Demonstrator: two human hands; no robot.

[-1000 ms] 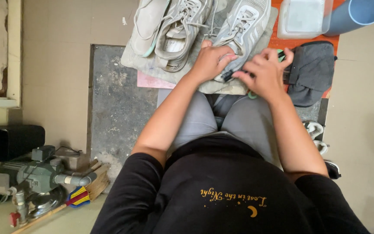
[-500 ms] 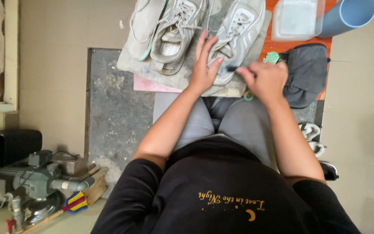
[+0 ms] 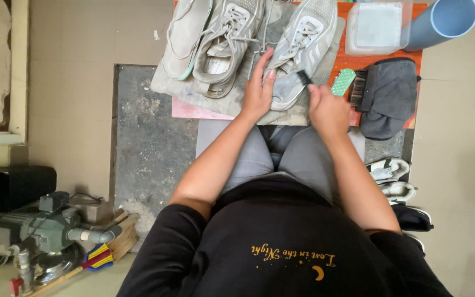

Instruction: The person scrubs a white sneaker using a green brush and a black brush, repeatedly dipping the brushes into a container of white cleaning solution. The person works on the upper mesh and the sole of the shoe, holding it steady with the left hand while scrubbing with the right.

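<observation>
Seated person seen from above, both hands at a grey sneaker [image 3: 303, 47] that lies on a dirty cloth [image 3: 215, 99]. The left hand [image 3: 258, 88] rests flat on the sneaker's inner side, fingers straight and close together, fingertips reaching the laces. The right hand [image 3: 328, 107] is curled into a fist around a small brush [image 3: 304, 77], whose dark bristled head sticks out past the thumb and touches the sneaker's side, just beside the left fingertips. Just beyond the right knuckles lie a green-backed brush [image 3: 342, 81] and a larger bristle brush [image 3: 358, 88], the latter against a dark grey cloth [image 3: 391, 93]. A second sneaker [image 3: 226, 38] and a loose insole [image 3: 185, 33] lie beyond the left fingertips, to their left. A clear plastic tub [image 3: 380, 25] and a blue pipe [image 3: 441, 22] stand farther off beyond the right hand.
</observation>
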